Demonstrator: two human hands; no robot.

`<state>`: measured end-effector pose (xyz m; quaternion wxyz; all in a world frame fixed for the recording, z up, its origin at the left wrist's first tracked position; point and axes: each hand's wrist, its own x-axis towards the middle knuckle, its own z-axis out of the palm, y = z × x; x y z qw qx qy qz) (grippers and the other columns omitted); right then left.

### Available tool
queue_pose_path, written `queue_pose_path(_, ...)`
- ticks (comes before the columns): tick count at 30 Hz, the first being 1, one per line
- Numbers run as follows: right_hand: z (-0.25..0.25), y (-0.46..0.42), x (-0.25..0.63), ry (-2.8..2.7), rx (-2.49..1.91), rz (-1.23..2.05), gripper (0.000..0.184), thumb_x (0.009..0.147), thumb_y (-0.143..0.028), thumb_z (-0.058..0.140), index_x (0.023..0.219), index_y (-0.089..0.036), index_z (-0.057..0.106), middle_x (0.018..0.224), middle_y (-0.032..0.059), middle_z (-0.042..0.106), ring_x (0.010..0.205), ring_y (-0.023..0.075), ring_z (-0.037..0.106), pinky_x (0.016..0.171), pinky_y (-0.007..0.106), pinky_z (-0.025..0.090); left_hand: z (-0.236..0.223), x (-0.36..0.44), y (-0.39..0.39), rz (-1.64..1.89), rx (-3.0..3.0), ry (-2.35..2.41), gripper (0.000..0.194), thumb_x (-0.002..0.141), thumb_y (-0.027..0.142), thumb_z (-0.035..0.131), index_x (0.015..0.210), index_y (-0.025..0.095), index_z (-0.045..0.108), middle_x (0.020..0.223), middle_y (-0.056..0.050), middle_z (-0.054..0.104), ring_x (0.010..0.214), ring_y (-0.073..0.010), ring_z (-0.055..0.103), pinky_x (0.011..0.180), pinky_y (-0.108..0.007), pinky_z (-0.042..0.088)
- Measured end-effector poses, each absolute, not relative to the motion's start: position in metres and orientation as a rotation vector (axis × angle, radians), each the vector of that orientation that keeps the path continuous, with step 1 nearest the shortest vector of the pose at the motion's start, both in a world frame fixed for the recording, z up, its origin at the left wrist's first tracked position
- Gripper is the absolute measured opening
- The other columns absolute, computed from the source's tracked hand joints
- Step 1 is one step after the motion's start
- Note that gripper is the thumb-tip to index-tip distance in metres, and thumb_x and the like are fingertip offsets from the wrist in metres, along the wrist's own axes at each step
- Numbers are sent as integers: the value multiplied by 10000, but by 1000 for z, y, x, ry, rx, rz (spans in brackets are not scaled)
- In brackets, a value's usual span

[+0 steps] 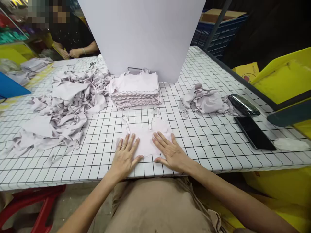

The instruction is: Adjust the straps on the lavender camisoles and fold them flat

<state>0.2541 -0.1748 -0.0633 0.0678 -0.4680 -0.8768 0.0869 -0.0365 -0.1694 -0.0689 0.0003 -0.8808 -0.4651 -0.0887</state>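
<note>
A pale pink camisole top (145, 141) with thin straps lies spread on the checked tablecloth in front of me, its straps pointing away. My left hand (125, 155) rests flat on its left part, fingers spread, a ring on one finger. On the right part lies my right hand (170, 151), also flat with the fingers apart. Just beyond the top stands a neat stack of folded garments (136, 89) of the same pale fabric, with wavy edges. The cloth directly under my palms is hidden.
A loose heap of garments (70, 100) covers the table's left side. To the right are a smaller crumpled pile (206, 99), a dark glossy object (244, 105) and a black phone (254, 132). A white board (143, 35) rises behind the stack. Another person (75, 38) sits at the far left.
</note>
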Motion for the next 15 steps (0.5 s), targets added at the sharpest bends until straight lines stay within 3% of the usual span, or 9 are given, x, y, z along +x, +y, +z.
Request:
queue_pose_path(7,-70,-185,300,-2491,-1741,255,843,998,-645,330,1607,-252,-102,1680,133,125,1563,328,152,1160,749,220,-83,-54,-172,-349,-2605,-1569,757,999,572,424,1632,254,155,1679,-139,180,1546,-362,195,1212,-598,268)
queue_pose_path(11,-59,-185,272,-2454,-1713,174,890,985,-664,343,1619,-186,-57,1665,182,133,1559,350,160,1158,761,200,-87,-53,-170,-383,-2578,-1542,762,1001,562,426,1634,260,129,1677,-144,197,1542,-364,212,1201,-601,282)
queue_pose_path(15,-50,-175,215,-2538,-1439,190,890,978,-671,360,1625,-132,70,1664,182,123,1570,334,110,1194,733,141,-85,-50,-170,-330,-2562,-1581,740,996,578,423,1619,228,228,1670,-153,223,1543,-360,209,1212,-584,267)
